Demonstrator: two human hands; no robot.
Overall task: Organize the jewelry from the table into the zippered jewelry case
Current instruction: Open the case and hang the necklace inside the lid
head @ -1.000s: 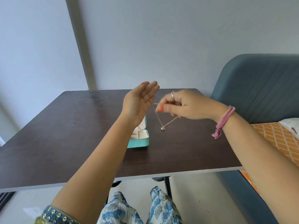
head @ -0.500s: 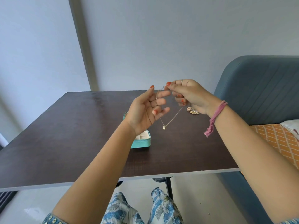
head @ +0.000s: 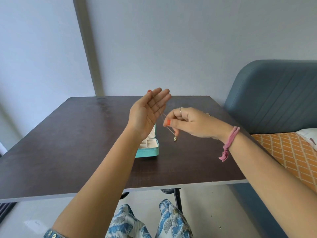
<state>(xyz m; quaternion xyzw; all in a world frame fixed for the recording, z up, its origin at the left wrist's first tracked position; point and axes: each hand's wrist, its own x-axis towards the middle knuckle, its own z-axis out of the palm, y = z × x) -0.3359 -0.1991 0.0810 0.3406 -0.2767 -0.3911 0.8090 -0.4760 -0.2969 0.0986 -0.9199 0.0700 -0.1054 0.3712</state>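
Observation:
A thin chain necklace (head: 175, 138) with a small round pendant hangs above the dark table (head: 77, 152). My right hand (head: 188, 122) pinches the chain between thumb and fingers, and the pendant dangles just below them. My left hand (head: 147, 114) is raised palm up with straight fingers, and the chain's upper end is draped over those fingers. The teal zippered jewelry case (head: 149, 148) lies open on the table below my left wrist, which hides much of it; a pale lined interior with ring slots shows.
A blue padded bed headboard (head: 274, 97) and an orange patterned sheet (head: 291, 152) stand close on the right. A small jewelry piece (head: 208, 114) peeks out behind my right hand. The table's near edge runs above my knees.
My right hand has dropped from beside my left fingertips to lower and nearer, drawing the chain down. My left hand has opened its curled fingers flat, and the pendant hangs lower.

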